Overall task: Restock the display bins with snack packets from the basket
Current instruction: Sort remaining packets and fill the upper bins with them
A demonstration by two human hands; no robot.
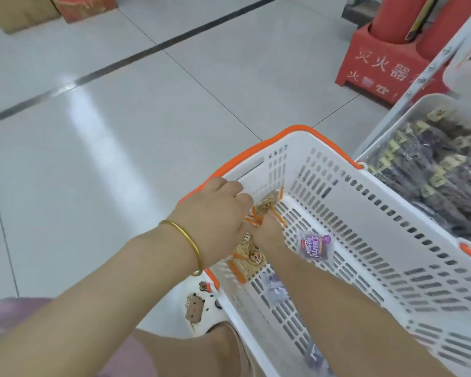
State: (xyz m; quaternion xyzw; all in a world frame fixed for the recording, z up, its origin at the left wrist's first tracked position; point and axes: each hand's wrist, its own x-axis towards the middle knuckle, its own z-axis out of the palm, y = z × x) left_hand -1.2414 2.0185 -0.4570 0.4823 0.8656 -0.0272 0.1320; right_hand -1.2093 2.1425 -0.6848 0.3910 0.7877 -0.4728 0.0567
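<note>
A white basket (337, 170) with an orange rim stands on the floor, and both my hands reach into its far left corner. My left hand (218, 213), with a gold bangle on the wrist, curls its fingers over a bunch of orange-edged snack packets (267, 204). My right hand (269, 232) lies just beneath it and grips the same bunch; its fingers are mostly hidden. Another orange-edged packet (249, 261) lies under my left wrist. A purple packet (314, 247) lies on the basket bottom beside my right forearm, with more purple packets (275, 291) nearer me.
To the right of the basket stands a white display bin (419, 104) full of dark snack packets (441, 164). A red fire-extinguisher stand (384, 66) is at the back right. Cardboard boxes (25, 12) sit at the far left. My foot in a white clog (199, 308) is beside the basket.
</note>
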